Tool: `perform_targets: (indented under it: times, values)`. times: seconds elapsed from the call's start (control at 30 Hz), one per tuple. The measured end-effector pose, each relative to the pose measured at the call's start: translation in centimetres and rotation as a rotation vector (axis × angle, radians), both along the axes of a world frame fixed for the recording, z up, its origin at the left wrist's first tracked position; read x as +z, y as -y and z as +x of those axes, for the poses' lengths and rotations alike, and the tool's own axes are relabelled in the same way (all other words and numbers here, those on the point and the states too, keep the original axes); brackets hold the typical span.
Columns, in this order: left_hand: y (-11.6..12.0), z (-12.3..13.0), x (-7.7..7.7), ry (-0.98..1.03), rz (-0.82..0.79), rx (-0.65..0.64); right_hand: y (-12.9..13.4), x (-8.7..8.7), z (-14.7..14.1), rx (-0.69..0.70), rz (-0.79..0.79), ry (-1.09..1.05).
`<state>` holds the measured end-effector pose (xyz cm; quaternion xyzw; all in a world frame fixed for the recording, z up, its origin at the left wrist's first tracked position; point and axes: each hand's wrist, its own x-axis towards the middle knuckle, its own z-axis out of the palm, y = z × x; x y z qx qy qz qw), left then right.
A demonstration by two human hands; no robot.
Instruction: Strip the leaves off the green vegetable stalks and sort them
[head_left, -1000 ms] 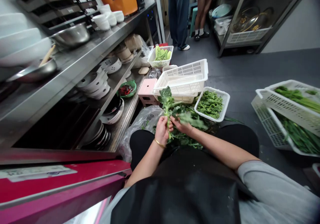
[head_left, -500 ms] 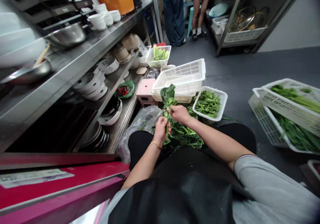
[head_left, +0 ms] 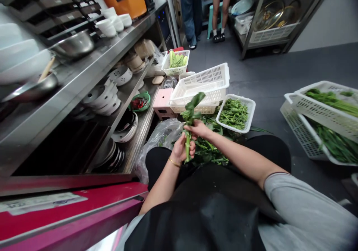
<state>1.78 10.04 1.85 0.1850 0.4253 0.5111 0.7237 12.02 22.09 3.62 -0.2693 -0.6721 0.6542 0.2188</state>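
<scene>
Centrally, the left hand (head_left: 181, 149) has its grip closed round the lower end of a leafy stalk (head_left: 191, 115); the right hand (head_left: 197, 129) pinches it higher. Presumably light, it is best held by the firm stem (head_left: 187, 151); soft leaves (head_left: 195, 101) may tear.

stalk (head_left: 187, 148) in left hand (head_left: 179, 149) and right hand (head_left: 198, 128), leaf heap (head_left: 211, 152) to their right, greens (head_left: 234, 113) in basket (head_left: 252, 113) right of stacked crates (head_left: 215, 95), stool (head_left: 162, 100) left of crates, shelving (head_left: 84, 75) farther left
</scene>
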Motion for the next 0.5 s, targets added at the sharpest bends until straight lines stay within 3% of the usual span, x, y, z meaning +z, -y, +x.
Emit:
perform_targets:
  times: [0.07,0.13,0.3,0.37,0.5]
  values:
    - [-0.3,1.0,-0.6,-0.243,-0.009,0.185,0.5,-0.9,-0.5,-0.110,0.047,0.083]
    - [-0.5,1.6,-1.0,-0.324,0.046,0.316,1.0,-1.8,-0.8,-0.177,0.031,0.093]
    - [-0.9,1.1,-0.2,-0.080,0.226,0.504,1.9,-2.0,-1.0,-0.148,-0.117,-0.178]
    - [-0.9,0.6,0.2,-0.053,0.220,0.524,2.2,-2.0,-0.6,-0.135,-0.040,-0.130]
    - [-0.5,-0.7,0.5,0.012,0.231,0.436,3.2,-3.7,2.2,-0.117,0.120,0.272]
